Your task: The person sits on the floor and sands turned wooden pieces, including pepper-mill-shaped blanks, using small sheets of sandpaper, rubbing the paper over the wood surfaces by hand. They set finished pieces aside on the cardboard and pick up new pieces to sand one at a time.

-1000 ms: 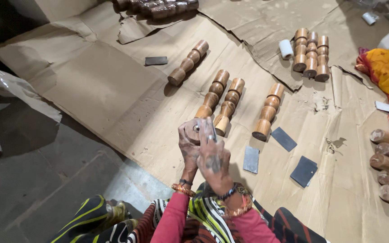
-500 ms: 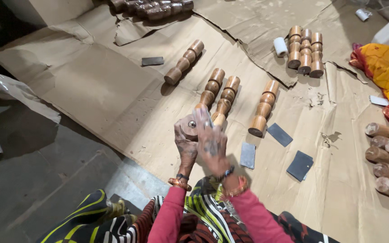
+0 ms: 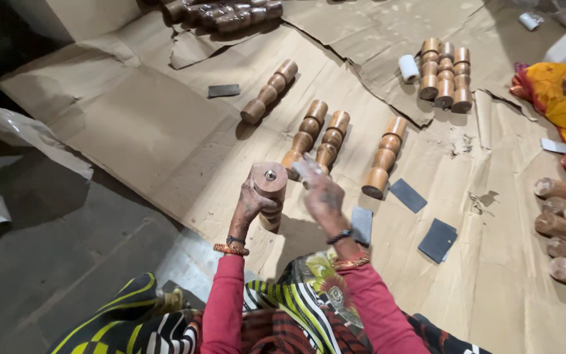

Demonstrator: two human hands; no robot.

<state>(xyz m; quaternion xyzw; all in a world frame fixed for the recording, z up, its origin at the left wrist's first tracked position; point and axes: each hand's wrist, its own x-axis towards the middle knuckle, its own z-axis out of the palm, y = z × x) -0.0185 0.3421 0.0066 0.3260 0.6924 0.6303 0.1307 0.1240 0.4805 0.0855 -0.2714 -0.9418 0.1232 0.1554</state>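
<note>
While gripping a turned wooden leg [image 3: 270, 190] upright at centre, with its flat end and metal insert facing up, the left hand [image 3: 251, 204] wrapping fingers closed around it. Right hand [image 3: 322, 196] hovering just at 3 o'clock of it, blurred, pinching a small grey strip [image 3: 304, 169], seemingly sandpaper. Lying on cardboard [image 3: 132, 131] at 12 to 2 o'clock: four similar legs [image 3: 309, 134]. Resting at 4 o'clock: dark sandpaper squares [image 3: 437, 240].

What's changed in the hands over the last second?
The hands have parted: the left hand now holds the turned wooden leg alone, upright, end towards the camera; the right hand has drawn off to the right. The legs on the cardboard stayed put.
</note>
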